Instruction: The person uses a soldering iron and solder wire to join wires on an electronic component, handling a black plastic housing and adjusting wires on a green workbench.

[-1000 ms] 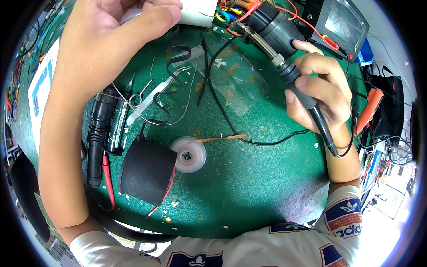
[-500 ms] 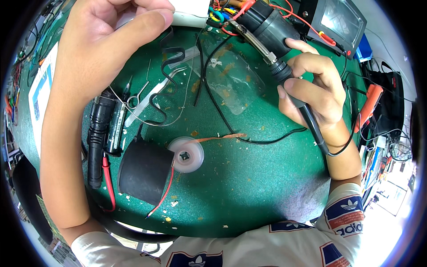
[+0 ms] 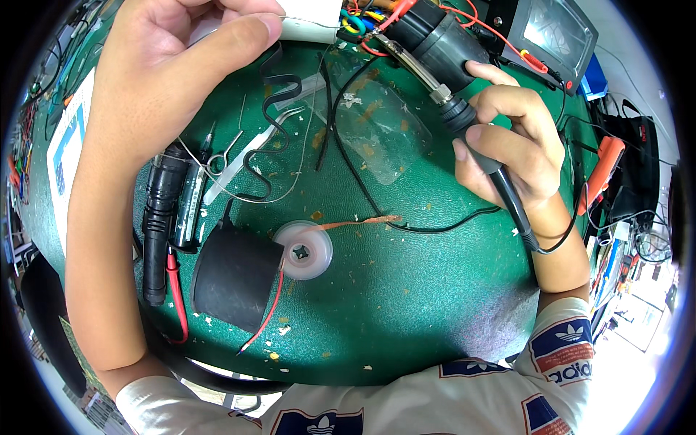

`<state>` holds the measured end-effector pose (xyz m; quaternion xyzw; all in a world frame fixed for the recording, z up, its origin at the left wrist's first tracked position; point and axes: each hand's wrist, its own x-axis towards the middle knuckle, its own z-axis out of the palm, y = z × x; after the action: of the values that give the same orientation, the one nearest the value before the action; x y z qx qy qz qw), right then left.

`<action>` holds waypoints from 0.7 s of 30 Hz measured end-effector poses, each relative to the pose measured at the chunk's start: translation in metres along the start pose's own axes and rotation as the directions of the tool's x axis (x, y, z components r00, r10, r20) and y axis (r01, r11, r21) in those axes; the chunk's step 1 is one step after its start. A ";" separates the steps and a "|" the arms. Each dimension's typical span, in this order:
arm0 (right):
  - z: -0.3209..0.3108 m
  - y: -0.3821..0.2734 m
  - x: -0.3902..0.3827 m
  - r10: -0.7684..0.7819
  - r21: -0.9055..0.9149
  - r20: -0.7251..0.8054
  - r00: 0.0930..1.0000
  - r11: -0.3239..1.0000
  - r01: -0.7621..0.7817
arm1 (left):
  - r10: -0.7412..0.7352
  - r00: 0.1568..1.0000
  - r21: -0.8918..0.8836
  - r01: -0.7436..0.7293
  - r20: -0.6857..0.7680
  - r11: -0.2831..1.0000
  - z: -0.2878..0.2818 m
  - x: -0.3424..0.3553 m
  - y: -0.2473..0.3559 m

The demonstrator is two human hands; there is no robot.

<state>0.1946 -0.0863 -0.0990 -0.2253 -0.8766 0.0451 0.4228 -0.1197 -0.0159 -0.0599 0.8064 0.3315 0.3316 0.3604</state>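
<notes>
My right hand (image 3: 518, 138) grips the dark handle of a soldering iron (image 3: 458, 114), with a fingertip close to a black cylinder (image 3: 442, 47). The iron's tip points up and left at a bundle of coloured wires (image 3: 355, 25) at the far edge. My left hand (image 3: 159, 80) is closed in a pinch at the upper left. Thin solder wire (image 3: 312, 20) runs from its thumb tip toward the iron's tip, and a thin loop of similar wire hangs below the hand. Beside the left thumb is a white block (image 3: 308, 30); its far part is out of view.
On the green mat (image 3: 406, 290) lie a curved black sleeve (image 3: 239, 275) with a red wire, a translucent spool (image 3: 304, 261) with copper-coloured braid, tweezers (image 3: 279, 123), a flashlight (image 3: 161, 225) and a clear plastic bag (image 3: 380, 130). A device with a screen (image 3: 554, 36) stands far right.
The soldering iron's handle has shifted very slightly to the right, its tip staying by the wires. My left hand has hardly moved.
</notes>
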 end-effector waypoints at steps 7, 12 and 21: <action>0.000 -0.001 0.002 0.011 0.006 -0.011 1.000 1.000 -0.011 | -0.004 1.000 -0.009 0.004 0.006 1.000 -0.001 0.000 0.000; -0.001 -0.001 0.003 0.015 0.016 -0.008 1.000 1.000 -0.015 | 0.011 1.000 0.002 -0.011 0.000 1.000 -0.001 0.000 -0.001; -0.003 -0.001 0.002 0.025 0.015 -0.001 1.000 1.000 -0.025 | -0.001 1.000 0.018 0.001 0.004 1.000 -0.002 -0.001 0.000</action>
<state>0.1953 -0.0861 -0.0955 -0.2334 -0.8730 0.0567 0.4244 -0.1215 -0.0158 -0.0595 0.8099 0.3343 0.3269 0.3541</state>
